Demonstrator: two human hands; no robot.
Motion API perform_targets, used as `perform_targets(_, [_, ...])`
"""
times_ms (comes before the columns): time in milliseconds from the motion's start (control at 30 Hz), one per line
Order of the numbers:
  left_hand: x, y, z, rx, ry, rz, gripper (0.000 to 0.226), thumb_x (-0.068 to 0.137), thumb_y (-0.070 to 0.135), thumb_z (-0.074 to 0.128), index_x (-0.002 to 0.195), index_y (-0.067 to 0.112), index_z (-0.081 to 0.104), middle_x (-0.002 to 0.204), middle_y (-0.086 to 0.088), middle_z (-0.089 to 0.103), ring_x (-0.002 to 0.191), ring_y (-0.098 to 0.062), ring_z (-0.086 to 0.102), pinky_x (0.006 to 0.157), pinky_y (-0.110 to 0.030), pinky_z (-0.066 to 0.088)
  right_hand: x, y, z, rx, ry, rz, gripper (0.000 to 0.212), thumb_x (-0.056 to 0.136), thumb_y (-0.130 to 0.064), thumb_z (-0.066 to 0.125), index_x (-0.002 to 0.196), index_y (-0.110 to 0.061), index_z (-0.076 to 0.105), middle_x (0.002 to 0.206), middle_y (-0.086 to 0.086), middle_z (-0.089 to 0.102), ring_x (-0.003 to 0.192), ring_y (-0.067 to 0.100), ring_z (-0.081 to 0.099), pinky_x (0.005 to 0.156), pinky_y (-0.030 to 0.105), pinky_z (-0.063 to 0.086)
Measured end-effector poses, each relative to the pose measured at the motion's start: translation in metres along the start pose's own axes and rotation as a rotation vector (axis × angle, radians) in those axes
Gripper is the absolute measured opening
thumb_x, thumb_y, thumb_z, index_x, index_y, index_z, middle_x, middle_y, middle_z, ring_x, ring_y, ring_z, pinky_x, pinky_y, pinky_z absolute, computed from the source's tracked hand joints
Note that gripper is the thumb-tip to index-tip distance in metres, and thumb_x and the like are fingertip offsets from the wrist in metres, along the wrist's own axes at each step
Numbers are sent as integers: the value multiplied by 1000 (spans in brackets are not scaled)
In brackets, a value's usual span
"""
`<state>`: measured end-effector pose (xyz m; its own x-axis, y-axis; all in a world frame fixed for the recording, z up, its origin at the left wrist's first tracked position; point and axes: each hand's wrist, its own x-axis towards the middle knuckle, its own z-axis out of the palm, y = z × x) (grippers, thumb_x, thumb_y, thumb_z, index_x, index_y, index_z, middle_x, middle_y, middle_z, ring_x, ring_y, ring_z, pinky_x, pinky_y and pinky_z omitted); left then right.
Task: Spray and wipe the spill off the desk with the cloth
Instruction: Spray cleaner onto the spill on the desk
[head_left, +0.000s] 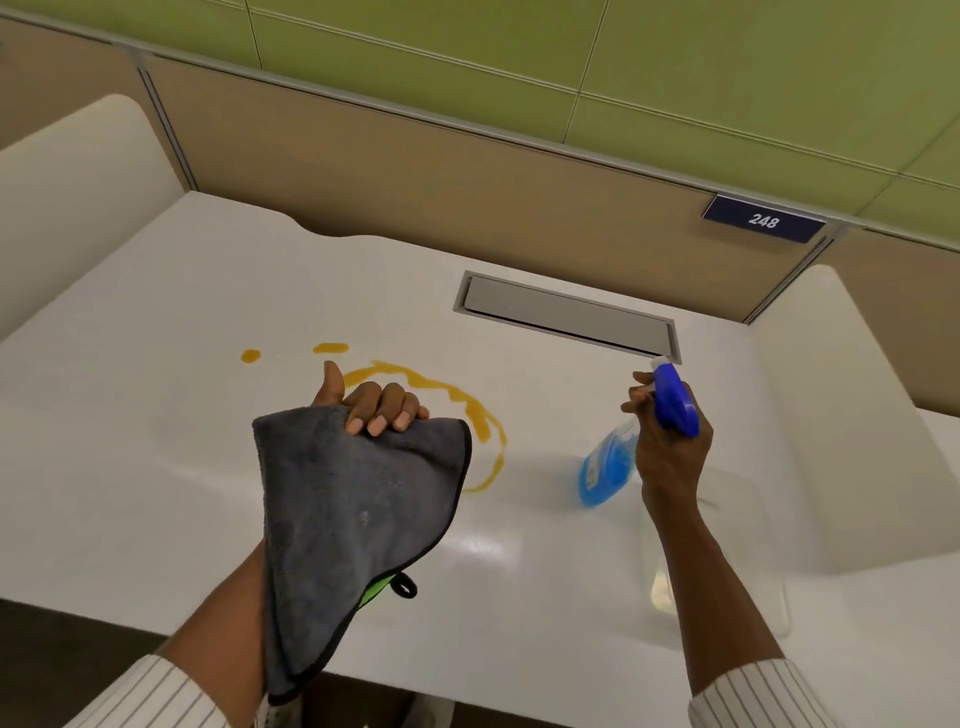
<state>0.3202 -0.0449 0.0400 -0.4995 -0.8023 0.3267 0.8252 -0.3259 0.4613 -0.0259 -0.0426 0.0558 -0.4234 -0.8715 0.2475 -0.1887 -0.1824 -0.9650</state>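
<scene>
Left hand (374, 402) fisted around a grey microfibre cloth (353, 499) draping over the forearm, right hand (670, 441) gripping a blue-triggered clear spray bottle (631, 441) (blue liquid inside), orange ring-shaped spill (470, 405) just beyond the left knuckles, between both hands, white desk (182, 415) beneath.

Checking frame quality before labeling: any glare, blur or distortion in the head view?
Head view: wide-angle bowing curves the partition rail; soft glare patch on the white desk near its front; spray bottle in the right hand slightly motion-blurred; grey cloth, left hand and orange spill sharp; lighting even.
</scene>
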Motion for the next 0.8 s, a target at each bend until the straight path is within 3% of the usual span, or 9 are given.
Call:
perform_targets(133, [-5, -4, -1, -18, -10, -12, 84, 107, 61, 24, 70, 6, 75, 79, -10, 71, 89, -29, 64, 109, -43, 42, 9, 6, 1, 17, 41, 31, 40, 101, -4, 64, 107, -44, 73, 105, -13, 78, 85, 13, 73, 92, 36, 61])
perform_targets(267, [-7, -5, 1, 39, 25, 8, 72, 106, 59, 39, 69, 10, 76, 78, -6, 71, 87, -26, 65, 107, -41, 45, 15, 8, 3, 24, 37, 37, 42, 101, -10, 66, 104, -51, 74, 104, -15, 78, 89, 14, 73, 97, 43, 60])
perform_targets(433, [-6, -6, 4, 24, 31, 14, 71, 105, 59, 42, 67, 8, 75, 77, -8, 70, 86, -27, 65, 107, -42, 45, 16, 13, 12, 54, 23, 70, 28, 99, -8, 68, 105, -36, 71, 102, -16, 79, 99, 32, 72, 105, 55, 57])
perform_targets(533, [-6, -6, 6, 22, 33, 20, 70, 105, 58, 45, 65, 8, 74, 75, -8, 69, 84, -27, 65, 106, -42, 46, 15, 15, 15, 57, 50, 104, 26, 98, -12, 72, 104, -37, 72, 115, 0, 78, 111, 40, 72, 108, 55, 54])
perform_targets(600, [-8, -5, 8, 40, 43, 24, 69, 104, 59, 47, 63, 10, 74, 73, -6, 69, 82, -26, 66, 104, -41, 47, 14, 18, 15, 29, 57, 128, 25, 96, -15, 74, 107, -37, 69, 118, 4, 77, 113, 31, 73, 110, 51, 54])
perform_targets(667, [-10, -4, 11, 55, 76, 34, 68, 102, 60, 49, 60, 12, 74, 70, -4, 69, 80, -23, 66, 103, -39, 49, 9, 22, 14, -7, 57, 158, 23, 93, -23, 77, 111, -34, 68, 110, -9, 77, 110, 20, 74, 110, 45, 54])
perform_targets(733, [-13, -4, 14, 79, 131, 52, 67, 99, 62, 52, 56, 16, 72, 66, -1, 68, 76, -21, 66, 100, -37, 52, -2, 24, 13, -92, 81, 186, 38, 84, -44, 79, 116, -28, 67, 104, -14, 75, 108, 17, 72, 109, 45, 55])
perform_targets(800, [-16, -4, 19, 98, 190, 63, 66, 97, 64, 55, 52, 18, 71, 62, 2, 66, 72, -19, 65, 97, -36, 53, -19, 25, 10, -178, 114, 210, 55, 78, -55, 77, 121, -21, 66, 110, -4, 75, 111, 17, 69, 109, 48, 54])
